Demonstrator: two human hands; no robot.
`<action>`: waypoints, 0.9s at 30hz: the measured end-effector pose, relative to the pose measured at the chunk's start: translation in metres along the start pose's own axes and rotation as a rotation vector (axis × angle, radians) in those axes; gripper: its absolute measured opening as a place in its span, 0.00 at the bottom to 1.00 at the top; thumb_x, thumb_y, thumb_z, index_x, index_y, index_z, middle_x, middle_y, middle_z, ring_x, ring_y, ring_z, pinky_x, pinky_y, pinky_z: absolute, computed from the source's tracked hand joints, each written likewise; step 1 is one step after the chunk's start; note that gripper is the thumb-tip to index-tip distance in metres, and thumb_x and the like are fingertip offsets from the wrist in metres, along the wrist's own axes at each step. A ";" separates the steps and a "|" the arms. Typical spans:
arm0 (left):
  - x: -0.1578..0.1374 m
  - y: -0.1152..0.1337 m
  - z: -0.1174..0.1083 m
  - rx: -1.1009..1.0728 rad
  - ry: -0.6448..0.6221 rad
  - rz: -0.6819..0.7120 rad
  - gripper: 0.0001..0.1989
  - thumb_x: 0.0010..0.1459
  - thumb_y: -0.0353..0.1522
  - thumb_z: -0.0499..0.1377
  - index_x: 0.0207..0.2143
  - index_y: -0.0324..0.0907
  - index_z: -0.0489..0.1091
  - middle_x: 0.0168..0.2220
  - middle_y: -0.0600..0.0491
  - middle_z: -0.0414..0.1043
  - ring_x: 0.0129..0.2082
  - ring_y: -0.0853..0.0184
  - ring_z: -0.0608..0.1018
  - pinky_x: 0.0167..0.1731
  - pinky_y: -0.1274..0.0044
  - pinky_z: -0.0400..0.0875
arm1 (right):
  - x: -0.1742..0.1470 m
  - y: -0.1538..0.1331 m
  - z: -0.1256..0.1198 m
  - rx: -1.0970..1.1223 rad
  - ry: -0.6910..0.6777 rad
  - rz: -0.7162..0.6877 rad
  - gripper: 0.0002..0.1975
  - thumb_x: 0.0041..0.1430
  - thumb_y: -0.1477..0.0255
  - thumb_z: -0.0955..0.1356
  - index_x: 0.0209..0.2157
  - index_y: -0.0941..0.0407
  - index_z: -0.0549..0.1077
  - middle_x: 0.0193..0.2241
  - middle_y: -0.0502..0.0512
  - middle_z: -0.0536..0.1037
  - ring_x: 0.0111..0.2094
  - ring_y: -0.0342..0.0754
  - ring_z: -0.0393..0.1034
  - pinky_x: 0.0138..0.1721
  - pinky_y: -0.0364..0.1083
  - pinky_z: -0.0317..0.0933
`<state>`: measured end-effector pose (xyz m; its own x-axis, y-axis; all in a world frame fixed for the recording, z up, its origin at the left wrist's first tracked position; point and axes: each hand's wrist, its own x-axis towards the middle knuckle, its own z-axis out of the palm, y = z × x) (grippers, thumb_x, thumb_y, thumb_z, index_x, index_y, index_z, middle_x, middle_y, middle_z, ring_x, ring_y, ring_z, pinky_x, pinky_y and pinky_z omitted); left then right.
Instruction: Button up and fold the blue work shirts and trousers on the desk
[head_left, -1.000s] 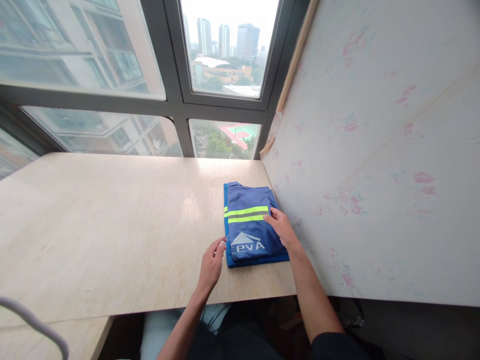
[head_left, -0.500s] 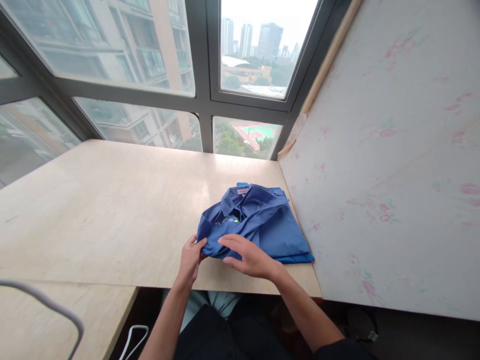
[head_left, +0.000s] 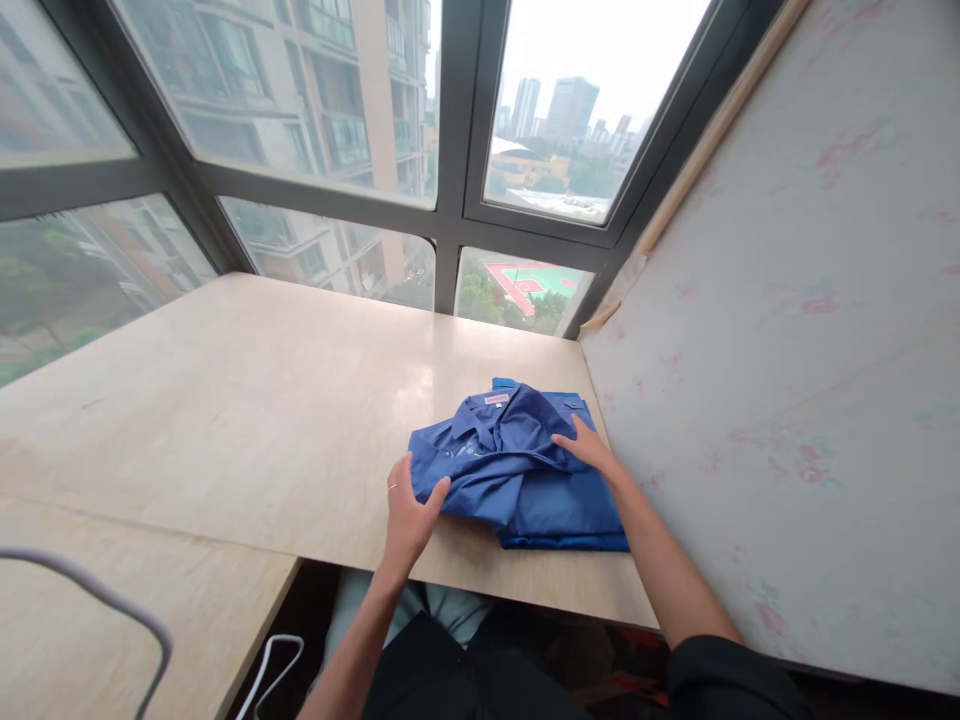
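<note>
A blue collared shirt (head_left: 480,470) lies partly folded, its collar and a pale neck label toward the window. Under its right part is more folded blue cloth (head_left: 570,541), in a brighter shade along the edges. At the shirt's left edge is my left hand (head_left: 411,515), a ring on one finger, thumb and fingers spread apart against the fabric. My right hand (head_left: 589,447) rests on the upper right of the shirt, its thumb and forefinger apart. Some fingertips of both hands are hard to make out against the cloth.
The shirt lies on a pale wooden tabletop (head_left: 225,400), close to a flowered wall panel (head_left: 787,400) on the right. Grey-framed windows (head_left: 450,230) stand behind. A grey curved tube (head_left: 97,600) and a white cable (head_left: 279,650) are at lower left.
My right hand has moved from the shirt's front edge to its upper right. My left hand has loosened from a pinch on the left edge and spread. The camera view has shifted.
</note>
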<state>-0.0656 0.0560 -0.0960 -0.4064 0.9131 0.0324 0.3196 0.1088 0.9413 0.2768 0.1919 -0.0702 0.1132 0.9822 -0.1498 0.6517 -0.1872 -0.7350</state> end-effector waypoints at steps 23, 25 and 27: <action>0.138 0.147 0.010 -0.608 0.016 0.253 0.14 0.56 0.36 0.62 0.43 0.40 0.74 0.42 0.48 0.78 0.45 0.59 0.78 0.45 0.70 0.73 | -0.121 -0.358 -0.056 0.362 0.091 -1.221 0.16 0.55 0.58 0.74 0.27 0.56 0.75 0.43 0.53 0.74 0.49 0.52 0.71 0.50 0.51 0.68; 0.159 0.146 -0.001 -0.781 0.118 0.226 0.17 0.54 0.37 0.63 0.45 0.39 0.74 0.47 0.47 0.78 0.49 0.60 0.77 0.51 0.70 0.70 | -0.134 -0.345 -0.041 0.304 0.047 -1.276 0.14 0.56 0.60 0.74 0.27 0.56 0.76 0.46 0.56 0.74 0.50 0.53 0.70 0.52 0.52 0.66; 0.167 0.125 -0.014 -0.840 0.167 0.188 0.19 0.54 0.39 0.63 0.47 0.40 0.73 0.48 0.47 0.77 0.50 0.61 0.76 0.54 0.69 0.68 | -0.143 -0.313 -0.007 0.379 0.014 -1.176 0.13 0.60 0.61 0.72 0.29 0.56 0.78 0.44 0.57 0.76 0.46 0.52 0.72 0.50 0.51 0.67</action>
<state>-0.1055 0.2170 0.0323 -0.5511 0.8104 0.1989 -0.3154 -0.4230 0.8494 0.0620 0.1105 0.1855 -0.3847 0.5557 0.7370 0.1043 0.8195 -0.5635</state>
